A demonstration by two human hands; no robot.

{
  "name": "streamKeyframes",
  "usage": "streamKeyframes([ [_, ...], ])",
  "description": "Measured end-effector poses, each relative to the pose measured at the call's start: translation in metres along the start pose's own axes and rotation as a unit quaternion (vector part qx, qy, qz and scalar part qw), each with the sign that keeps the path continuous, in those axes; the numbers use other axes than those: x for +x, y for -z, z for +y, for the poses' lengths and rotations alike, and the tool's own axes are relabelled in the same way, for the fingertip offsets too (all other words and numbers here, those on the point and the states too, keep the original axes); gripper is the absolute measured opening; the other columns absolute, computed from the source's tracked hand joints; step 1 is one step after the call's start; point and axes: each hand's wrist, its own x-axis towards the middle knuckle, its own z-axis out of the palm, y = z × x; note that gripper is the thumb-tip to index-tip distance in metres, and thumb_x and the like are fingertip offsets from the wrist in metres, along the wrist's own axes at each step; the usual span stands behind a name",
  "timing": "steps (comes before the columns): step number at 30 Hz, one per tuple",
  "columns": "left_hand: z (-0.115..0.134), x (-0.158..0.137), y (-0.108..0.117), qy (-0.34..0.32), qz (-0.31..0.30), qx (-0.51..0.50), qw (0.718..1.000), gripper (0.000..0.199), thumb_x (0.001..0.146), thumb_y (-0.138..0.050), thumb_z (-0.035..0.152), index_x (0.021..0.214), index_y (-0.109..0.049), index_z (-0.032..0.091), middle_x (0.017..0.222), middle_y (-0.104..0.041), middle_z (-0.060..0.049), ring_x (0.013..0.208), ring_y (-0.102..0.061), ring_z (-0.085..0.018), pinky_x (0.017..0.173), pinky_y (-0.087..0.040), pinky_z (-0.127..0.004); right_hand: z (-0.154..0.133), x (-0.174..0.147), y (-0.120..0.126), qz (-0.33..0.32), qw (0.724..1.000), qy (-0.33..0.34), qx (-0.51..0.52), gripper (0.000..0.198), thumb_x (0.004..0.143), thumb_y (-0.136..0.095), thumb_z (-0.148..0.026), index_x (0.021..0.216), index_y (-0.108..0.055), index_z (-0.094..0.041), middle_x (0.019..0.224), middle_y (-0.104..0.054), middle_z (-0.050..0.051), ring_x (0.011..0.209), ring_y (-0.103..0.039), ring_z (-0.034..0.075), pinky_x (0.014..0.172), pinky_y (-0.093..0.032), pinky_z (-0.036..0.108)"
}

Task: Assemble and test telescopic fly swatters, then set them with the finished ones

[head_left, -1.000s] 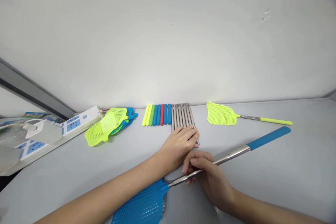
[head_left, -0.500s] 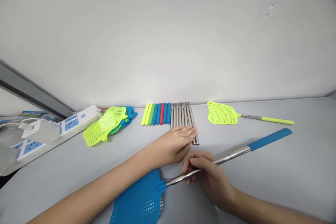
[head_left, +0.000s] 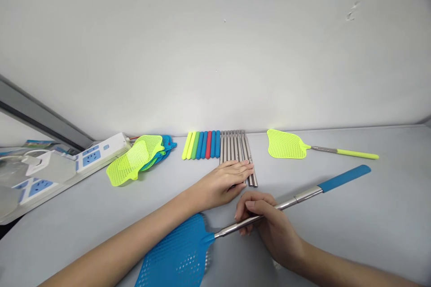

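My right hand (head_left: 269, 222) is closed round the metal rod of a blue fly swatter (head_left: 286, 205). The swatter lies slanted, its perforated blue head at the lower left, partly behind my left forearm, and its blue grip at the upper right. My left hand (head_left: 222, 184) rests flat, fingers stretched, over the near ends of a row of metal telescopic rods (head_left: 232, 145). Two of those rods stick out past my fingertips. Left of the rods lies a row of coloured handle grips (head_left: 202, 145) in yellow, green, blue and red.
A yellow fly swatter (head_left: 288, 144) lies at the back right near the wall. At the left is a pile of loose swatter heads (head_left: 134, 157), yellow, green and blue. Beyond it runs a white power strip (head_left: 101, 152) with a plugged-in adapter (head_left: 50, 168).
Both hands stay almost in place. The view has shifted very slightly, and the blue swatter's grip end has dipped a little to the left.
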Motion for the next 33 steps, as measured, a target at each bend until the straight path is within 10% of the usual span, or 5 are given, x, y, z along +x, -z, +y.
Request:
streamKeyframes([
  [33,0.016,0.015,-0.013,0.052,0.088,0.047,0.994,0.026,0.082,-0.047,0.026,0.105,-0.053,0.016,0.106,-0.057,-0.007,0.107,-0.043,-0.020,0.088,-0.035,-0.034,0.003,0.002,0.001,-0.016,0.999,0.009,0.029,0.024,0.072,-0.043,-0.020,0.058,-0.062,-0.011,0.045,-0.044,0.000,0.047,-0.043,0.011,0.047,-0.029,0.023],
])
